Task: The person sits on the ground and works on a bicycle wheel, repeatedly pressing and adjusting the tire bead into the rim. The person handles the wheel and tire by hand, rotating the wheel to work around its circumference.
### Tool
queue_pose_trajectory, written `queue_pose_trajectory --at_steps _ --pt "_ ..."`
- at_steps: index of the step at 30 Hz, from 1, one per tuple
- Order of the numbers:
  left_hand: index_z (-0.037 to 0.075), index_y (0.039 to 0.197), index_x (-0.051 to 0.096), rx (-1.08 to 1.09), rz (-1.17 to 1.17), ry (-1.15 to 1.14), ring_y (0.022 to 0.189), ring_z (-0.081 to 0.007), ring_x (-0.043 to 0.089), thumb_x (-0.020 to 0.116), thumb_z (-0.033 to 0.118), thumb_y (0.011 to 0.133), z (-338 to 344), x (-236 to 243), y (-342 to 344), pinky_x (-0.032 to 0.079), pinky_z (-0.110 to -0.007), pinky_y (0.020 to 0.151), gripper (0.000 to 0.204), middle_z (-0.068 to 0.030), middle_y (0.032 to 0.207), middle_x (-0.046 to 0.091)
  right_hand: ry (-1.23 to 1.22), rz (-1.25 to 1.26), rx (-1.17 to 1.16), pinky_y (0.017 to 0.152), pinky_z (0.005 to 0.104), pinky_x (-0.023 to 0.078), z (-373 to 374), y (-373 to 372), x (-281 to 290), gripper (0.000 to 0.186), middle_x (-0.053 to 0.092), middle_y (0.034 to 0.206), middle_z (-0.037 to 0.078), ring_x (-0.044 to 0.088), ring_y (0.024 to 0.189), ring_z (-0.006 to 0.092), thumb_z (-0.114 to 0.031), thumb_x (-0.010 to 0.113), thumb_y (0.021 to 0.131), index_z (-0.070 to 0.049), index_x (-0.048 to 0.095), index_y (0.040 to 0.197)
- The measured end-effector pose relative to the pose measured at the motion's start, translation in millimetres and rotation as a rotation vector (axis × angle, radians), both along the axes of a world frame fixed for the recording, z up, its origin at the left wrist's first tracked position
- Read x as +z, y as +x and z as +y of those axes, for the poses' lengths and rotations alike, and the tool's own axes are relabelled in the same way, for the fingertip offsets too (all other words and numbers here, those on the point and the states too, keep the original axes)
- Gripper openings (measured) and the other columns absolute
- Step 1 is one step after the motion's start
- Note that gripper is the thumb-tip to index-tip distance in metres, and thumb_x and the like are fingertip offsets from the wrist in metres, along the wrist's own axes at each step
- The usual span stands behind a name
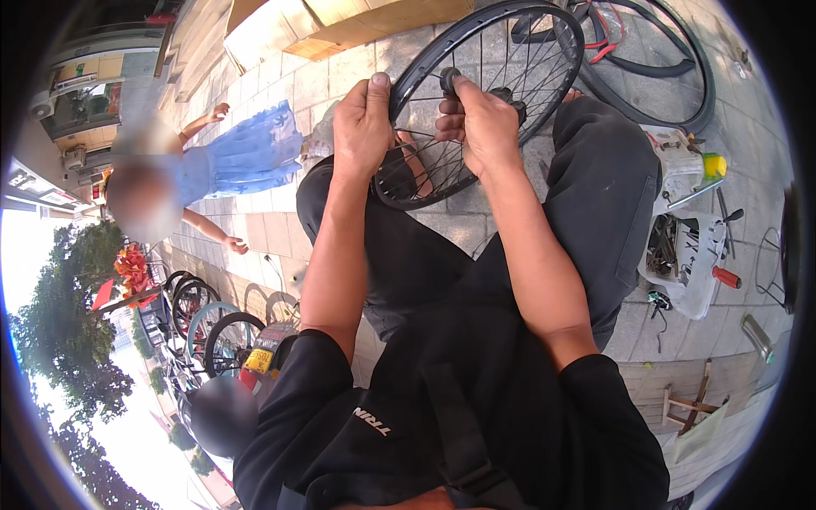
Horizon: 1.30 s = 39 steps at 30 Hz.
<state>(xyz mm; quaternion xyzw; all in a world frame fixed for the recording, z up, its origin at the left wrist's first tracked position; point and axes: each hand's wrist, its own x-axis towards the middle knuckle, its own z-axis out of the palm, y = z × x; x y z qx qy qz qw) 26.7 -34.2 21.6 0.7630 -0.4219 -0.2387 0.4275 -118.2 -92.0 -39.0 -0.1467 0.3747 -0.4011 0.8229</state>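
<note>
A bare black bicycle wheel (422, 61) without a tyre stands tilted between my knees, its spokes and dark hub (508, 104) showing. My left hand (364, 127) is closed on the left side of the rim, thumb pointing up along it. Just right of it, my right hand (486, 126) pinches a small round black spoke wrench (448, 81) among the spokes near the rim. The fingertips of my right hand look dark with grime. Whether the wrench sits on a spoke nipple I cannot tell.
A tyre (707, 98) and inner tube (650, 66) lie at the far right. Beside my right leg stand a white tray of tools (693, 263) and a red-handled tool (727, 277). A cardboard box (357, 30) is ahead. A person in a blue dress (242, 157) stands left, near parked bicycles (212, 327).
</note>
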Motion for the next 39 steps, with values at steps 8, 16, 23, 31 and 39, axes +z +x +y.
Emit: queue_pose_trajectory --at_steps 8,16,23,31,39 --pt "0.002 0.087 0.065 0.018 0.06 -0.015 0.049 -0.0062 0.045 0.054 0.037 0.113 -5.4 -2.6 4.6 0.041 -0.025 0.043 0.044 0.0021 0.063 0.049 -0.205 0.043 0.123 0.05 0.0289 0.052 16.9 -3.7 -4.9 0.034 0.068 0.078 0.007 0.064 0.056 0.0132 -0.027 0.067 0.105 0.005 0.071 0.094" --pt "0.001 0.089 0.066 0.031 0.046 0.015 0.049 -0.0058 0.044 0.054 0.035 0.113 -9.3 -0.4 -0.4 0.04 -0.025 0.043 0.043 0.002 0.063 0.049 -0.253 0.158 0.015 0.05 0.0276 0.051 33.9 28.1 -11.9 0.041 0.068 0.073 0.006 0.066 0.057 0.0113 -0.031 0.062 0.108 0.008 0.075 0.1" --pt "0.002 0.087 0.064 0.049 0.088 0.004 0.048 -0.0059 0.044 0.053 0.035 0.113 -10.4 -1.3 1.8 0.038 -0.026 0.042 0.043 0.002 0.063 0.049 -0.258 0.204 0.01 0.049 0.0253 0.048 38.7 33.6 2.1 0.043 0.068 0.07 0.005 0.06 0.054 0.0079 -0.033 0.058 0.111 0.003 0.072 0.093" --pt "0.003 0.084 0.061 0.035 0.06 0.017 0.046 -0.0069 0.047 0.053 0.037 0.114 -8.9 3.5 -4.1 0.037 -0.028 0.043 0.046 0.0008 0.057 0.049 -0.416 0.3 -0.126 0.047 0.0257 0.044 43.6 47.8 -10.4 0.043 0.067 0.068 0.005 0.058 0.054 0.0068 -0.029 0.056 0.112 0.003 0.068 0.086" --pt "0.006 0.086 0.064 0.04 0.099 -0.012 0.048 -0.0051 0.042 0.053 0.036 0.114 -6.9 -2.3 0.9 0.036 -0.024 0.042 0.042 0.003 0.062 0.05 -0.409 0.358 -0.061 0.05 0.0278 0.046 36.9 43.3 -9.6 0.039 0.068 0.068 0.006 0.06 0.054 0.0091 -0.028 0.059 0.11 0.005 0.072 0.094"
